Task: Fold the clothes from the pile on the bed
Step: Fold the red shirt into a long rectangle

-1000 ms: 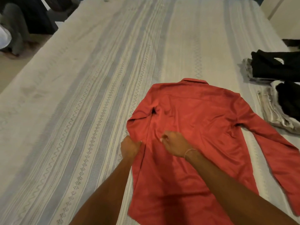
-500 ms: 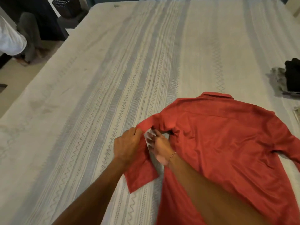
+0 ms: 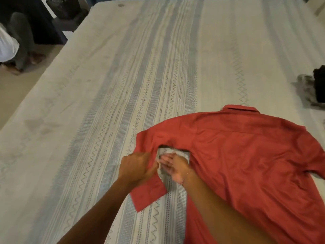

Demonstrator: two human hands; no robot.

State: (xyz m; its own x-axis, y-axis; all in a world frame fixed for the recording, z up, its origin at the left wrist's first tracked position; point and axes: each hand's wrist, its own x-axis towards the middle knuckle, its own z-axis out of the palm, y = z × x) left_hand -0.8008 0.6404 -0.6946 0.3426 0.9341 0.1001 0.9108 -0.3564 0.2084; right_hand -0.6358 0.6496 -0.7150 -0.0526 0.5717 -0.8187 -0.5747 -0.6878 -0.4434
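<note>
Both hands blurred, red shirt (image 3: 246,155) cropped

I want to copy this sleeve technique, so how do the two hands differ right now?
The left hand lies on the red shirt's left sleeve, fingers curled at its edge; the right hand lies in the gap between sleeve and body, over the bedspread, fingers straighter. The right wrist wears a thin bracelet; the left shows none. The right hand is blurred, the left sharper. Both are beside the armpit.

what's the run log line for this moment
step: fold sleeve | left hand: holds sleeve | right hand: open, beside sleeve | red shirt: flat on bed
</note>
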